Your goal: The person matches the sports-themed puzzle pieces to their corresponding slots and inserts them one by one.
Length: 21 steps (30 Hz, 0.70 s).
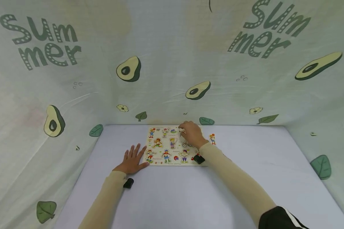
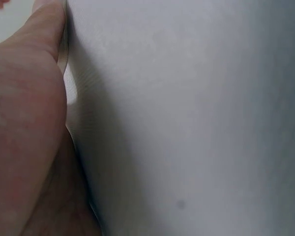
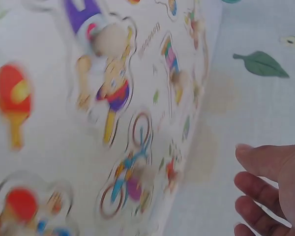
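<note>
A pale puzzle board (image 1: 160, 160) with colourful sports-children pictures lies near the table's far edge. My left hand (image 1: 133, 160) rests on the table with fingers spread, its thumb at the board's lower left corner. My right hand (image 1: 192, 133) reaches over the board's upper part, beside a small pale picture (image 1: 182, 130). In the right wrist view, a gap separates its thumb (image 3: 260, 157) from its bent fingers, and I see nothing between them. Knobbed pieces there include a figure in purple (image 3: 117, 88); a blue bicycle (image 3: 130, 164) and a red paddle (image 3: 12, 91) also show.
A loose cut-out figure (image 1: 212, 139) lies right of the board. Behind the white table (image 1: 166, 194) hangs a pale cloth (image 1: 166, 63) printed with avocados and leaves. A black wrist camera (image 1: 199, 159) covers the board's lower right part.
</note>
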### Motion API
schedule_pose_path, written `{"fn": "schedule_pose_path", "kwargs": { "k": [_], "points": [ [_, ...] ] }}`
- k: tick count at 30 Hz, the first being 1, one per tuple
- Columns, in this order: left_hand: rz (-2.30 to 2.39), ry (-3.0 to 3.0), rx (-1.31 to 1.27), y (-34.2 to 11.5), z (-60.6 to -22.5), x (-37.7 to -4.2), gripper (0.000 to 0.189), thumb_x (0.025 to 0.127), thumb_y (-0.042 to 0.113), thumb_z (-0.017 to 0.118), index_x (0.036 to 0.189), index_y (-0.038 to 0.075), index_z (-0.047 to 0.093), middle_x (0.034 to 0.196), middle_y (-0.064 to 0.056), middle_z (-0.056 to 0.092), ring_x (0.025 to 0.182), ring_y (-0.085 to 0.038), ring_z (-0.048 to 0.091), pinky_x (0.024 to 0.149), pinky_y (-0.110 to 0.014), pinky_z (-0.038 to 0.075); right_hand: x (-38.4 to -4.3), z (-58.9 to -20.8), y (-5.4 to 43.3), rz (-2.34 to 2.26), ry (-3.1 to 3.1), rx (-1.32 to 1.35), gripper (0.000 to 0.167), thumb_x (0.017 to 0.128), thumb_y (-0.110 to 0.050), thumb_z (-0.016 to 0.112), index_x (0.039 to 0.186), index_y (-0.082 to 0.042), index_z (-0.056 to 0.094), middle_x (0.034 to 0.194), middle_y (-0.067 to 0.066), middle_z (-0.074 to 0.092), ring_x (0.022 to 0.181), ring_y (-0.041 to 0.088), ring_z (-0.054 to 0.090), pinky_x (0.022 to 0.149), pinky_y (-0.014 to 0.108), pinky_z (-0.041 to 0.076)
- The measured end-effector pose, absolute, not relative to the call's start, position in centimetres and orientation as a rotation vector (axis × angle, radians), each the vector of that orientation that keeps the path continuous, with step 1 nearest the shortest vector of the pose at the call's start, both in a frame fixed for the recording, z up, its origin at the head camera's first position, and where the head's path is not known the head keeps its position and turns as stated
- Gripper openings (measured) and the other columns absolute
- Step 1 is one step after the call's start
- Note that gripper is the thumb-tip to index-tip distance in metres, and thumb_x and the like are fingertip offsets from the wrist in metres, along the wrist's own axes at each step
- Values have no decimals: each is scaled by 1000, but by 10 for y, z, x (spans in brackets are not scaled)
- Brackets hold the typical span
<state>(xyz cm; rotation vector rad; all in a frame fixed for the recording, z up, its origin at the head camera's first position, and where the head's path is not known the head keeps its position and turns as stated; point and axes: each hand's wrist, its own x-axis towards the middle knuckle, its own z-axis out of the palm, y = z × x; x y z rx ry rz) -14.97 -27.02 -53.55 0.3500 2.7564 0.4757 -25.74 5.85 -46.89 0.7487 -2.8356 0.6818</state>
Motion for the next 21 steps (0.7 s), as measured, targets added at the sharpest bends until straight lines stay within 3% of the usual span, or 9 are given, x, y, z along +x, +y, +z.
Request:
{"fn": "schedule_pose_path", "kwargs": {
  "k": [9,16,21],
  "points": [
    [426,2787,369,-278,-548,-160,94,103,61,58,169,9,17,174,-29,1,158,-56,-3,124,-73,0,-241,-473,128,748,-2777,538,28,92,-8,82,119,-3,77,126,17,73,122,39,66,103,53,54],
    [448,2772,341,-275,-545,-155,93,103,55,61,169,7,17,175,-29,0,158,-56,-5,125,-72,-3,-228,-490,179,746,-2809,417,31,93,-4,80,123,0,74,128,20,70,118,41,64,97,55,55],
    [413,2775,340,-274,-547,-154,94,103,60,57,170,8,15,175,-27,-1,159,-55,-6,126,-70,-3,-224,-500,201,714,-2879,404,32,94,-1,78,125,2,73,130,23,69,122,44,63,102,58,52]
  ]
}}
